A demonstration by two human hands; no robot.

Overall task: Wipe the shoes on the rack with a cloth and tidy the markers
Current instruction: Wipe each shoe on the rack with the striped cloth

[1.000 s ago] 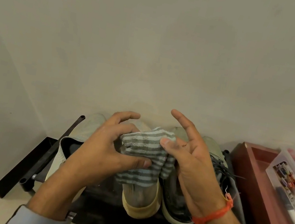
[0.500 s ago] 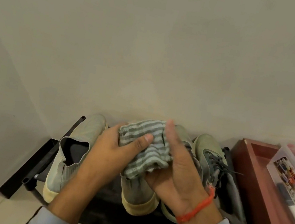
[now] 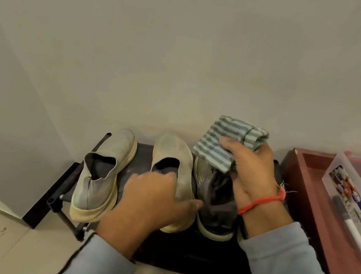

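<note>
A person's right hand (image 3: pixel 252 173) pinches a folded grey-striped cloth (image 3: pixel 226 142) above the black metal shoe rack (image 3: pixel 178 252), ready for wiping, while the left hand (image 3: pixel 154 199), fingers loosely curled, reaches for the middle pale knit slip-on shoe (image 3: pixel 175 160).

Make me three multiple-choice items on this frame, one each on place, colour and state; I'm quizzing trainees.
1. Where is the marker?
A. in the clear box at right
B. inside a shoe
C. on the floor

2. What colour are the cloth's stripes?
A. red and black
B. grey-green and white
C. yellow and blue

3. What does the right hand do?
A. hangs idle
B. presses the wall
C. grips the cloth

Answers: A, it lies in the clear box; B, the stripes show; C, fingers curl round the cloth.
</note>
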